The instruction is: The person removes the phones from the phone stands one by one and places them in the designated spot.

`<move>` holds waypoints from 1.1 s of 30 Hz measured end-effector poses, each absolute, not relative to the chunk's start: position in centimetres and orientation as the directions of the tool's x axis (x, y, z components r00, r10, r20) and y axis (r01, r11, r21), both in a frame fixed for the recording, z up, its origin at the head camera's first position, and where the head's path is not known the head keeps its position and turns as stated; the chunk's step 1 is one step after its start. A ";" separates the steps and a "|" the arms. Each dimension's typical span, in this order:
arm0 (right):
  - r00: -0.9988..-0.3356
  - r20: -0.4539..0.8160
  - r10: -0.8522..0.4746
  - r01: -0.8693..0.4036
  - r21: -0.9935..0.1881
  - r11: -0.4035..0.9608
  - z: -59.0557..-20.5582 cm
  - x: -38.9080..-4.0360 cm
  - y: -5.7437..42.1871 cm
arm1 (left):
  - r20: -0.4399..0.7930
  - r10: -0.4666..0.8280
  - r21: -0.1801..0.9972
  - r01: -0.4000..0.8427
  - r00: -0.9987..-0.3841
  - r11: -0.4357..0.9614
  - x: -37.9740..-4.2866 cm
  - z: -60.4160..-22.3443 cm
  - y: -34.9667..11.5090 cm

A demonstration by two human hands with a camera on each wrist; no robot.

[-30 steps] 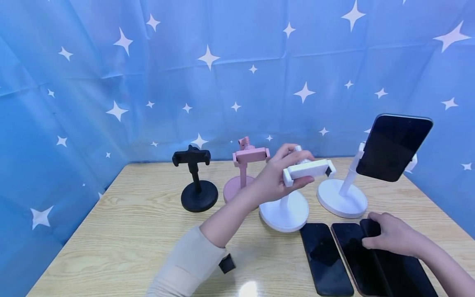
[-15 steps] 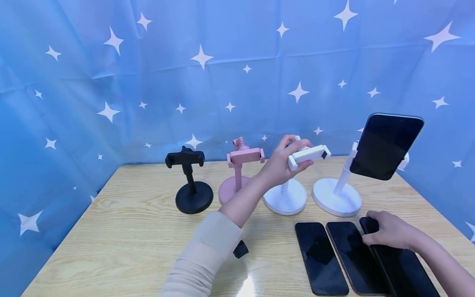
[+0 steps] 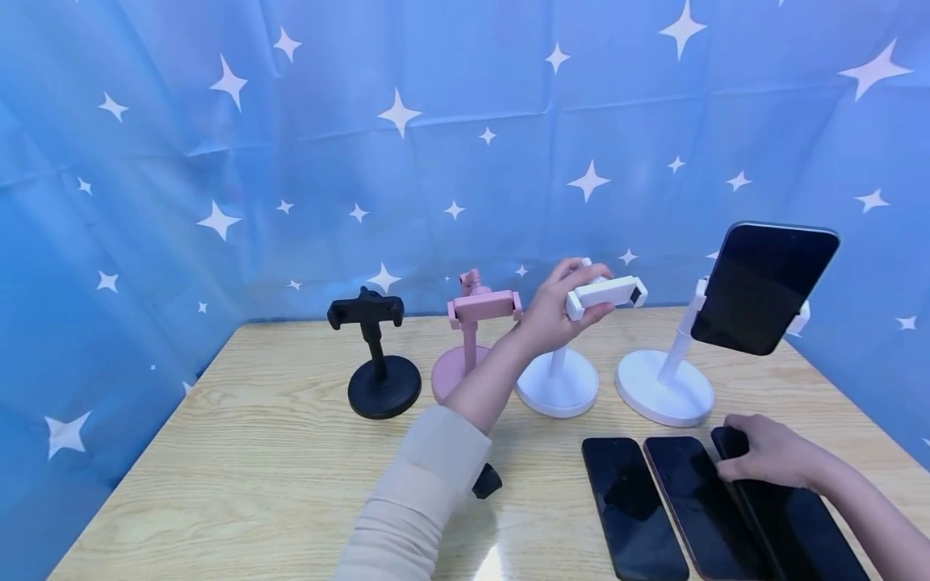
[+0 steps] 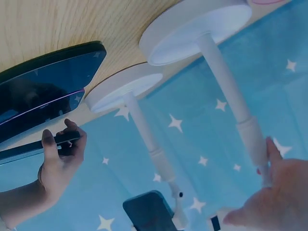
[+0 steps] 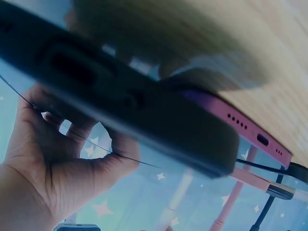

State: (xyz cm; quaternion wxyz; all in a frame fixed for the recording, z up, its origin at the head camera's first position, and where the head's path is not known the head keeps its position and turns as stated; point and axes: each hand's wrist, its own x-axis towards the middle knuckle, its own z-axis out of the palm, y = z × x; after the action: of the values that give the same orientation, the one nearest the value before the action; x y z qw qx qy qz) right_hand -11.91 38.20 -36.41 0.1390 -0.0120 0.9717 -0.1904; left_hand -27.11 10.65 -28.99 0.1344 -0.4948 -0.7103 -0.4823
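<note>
My left hand (image 3: 554, 315) holds a white phone stand by its clamp head (image 3: 607, 298), fingers behind it and thumb below. The stand's round base (image 3: 558, 390) sits near the tabletop's back. At front right my right hand (image 3: 773, 458) grips the far end of a black phone (image 3: 799, 528) from above. In the left wrist view this phone (image 4: 29, 151) is raised apart from the other phones, thumb on one side and fingers on the other. Two more dark phones lie beside it, one in the middle (image 3: 701, 508) and one at left (image 3: 634, 508).
A second white stand (image 3: 667, 391) at right carries a phone (image 3: 763, 286) in its clamp. Left of my left hand stand a pink stand (image 3: 485, 307) and a black stand (image 3: 381, 387). A starry blue curtain (image 3: 320, 161) hangs behind the wooden table (image 3: 261, 452).
My left hand has moved the white stand back, its base now between the pink stand and the other white one. The right hand keeps its grip on the phone with little movement.
</note>
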 end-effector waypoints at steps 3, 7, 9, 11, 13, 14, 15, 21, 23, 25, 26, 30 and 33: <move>-0.962 -0.261 -0.080 0.025 -0.374 0.927 -36.9 -12.1 38.5 | 0.647 0.573 0.589 0.807 -0.503 0.044 -27.3 -29.1 10.8; -0.964 -0.247 -0.094 0.004 -0.370 0.929 -37.5 -12.0 39.0 | 0.601 0.583 0.646 0.762 -0.546 0.047 -27.3 -29.1 10.9; -0.966 -0.236 -0.103 -0.007 -0.377 0.926 -37.7 -12.0 39.2 | 0.577 0.588 0.674 0.737 -0.567 0.050 -27.4 -29.1 11.0; -0.966 -0.233 -0.116 -0.018 -0.384 0.923 -37.8 -12.1 39.4 | 0.566 0.589 0.692 0.721 -0.577 0.042 -27.4 -29.0 11.0; -0.964 -0.236 -0.125 -0.022 -0.397 0.918 -37.8 -12.2 39.5 | 0.559 0.587 0.705 0.708 -0.586 0.036 -27.4 -29.0 10.9; -0.962 -0.238 -0.131 -0.024 -0.406 0.914 -37.8 -12.3 39.4 | 0.552 0.586 0.713 0.701 -0.593 0.037 -27.4 -29.0 10.9; -0.960 -0.244 -0.135 -0.023 -0.412 0.911 -37.8 -12.4 39.4 | 0.548 0.586 0.718 0.696 -0.596 0.036 -27.4 -29.0 10.8; -0.954 -0.272 -0.129 0.010 -0.457 0.889 -37.9 -12.5 39.5 | 0.533 0.585 0.729 0.682 -0.611 0.048 -27.3 -29.0 10.7; -0.955 -0.272 -0.119 0.020 -0.460 0.887 -37.9 -12.4 39.5 | 0.533 0.576 0.740 0.671 -0.619 0.036 -27.3 -29.1 10.7; -0.957 -0.266 -0.112 0.021 -0.454 0.891 -37.8 -12.4 39.5 | 0.531 0.566 0.754 0.657 -0.631 0.025 -27.3 -29.2 10.7; -0.958 -0.266 -0.108 0.024 -0.452 0.892 -37.8 -12.4 39.4 | 0.529 0.561 0.761 0.648 -0.637 0.018 -27.3 -29.3 10.7; -0.962 -0.247 -0.114 0.006 -0.437 0.900 -37.6 -12.4 39.2 | 0.530 0.543 0.782 0.623 -0.651 -0.016 -27.4 -29.4 10.6; -0.966 -0.234 -0.113 -0.005 -0.418 0.908 -37.5 -12.3 39.1 | 0.534 0.538 0.787 0.616 -0.652 -0.034 -27.4 -29.4 10.6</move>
State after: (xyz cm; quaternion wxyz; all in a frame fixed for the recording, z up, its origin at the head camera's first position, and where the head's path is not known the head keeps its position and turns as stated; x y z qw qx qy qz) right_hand -12.28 39.10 -37.53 0.1272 -0.0302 0.9685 -0.2120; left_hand -27.38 10.61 -29.37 0.0333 -0.4159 -0.6941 -0.5866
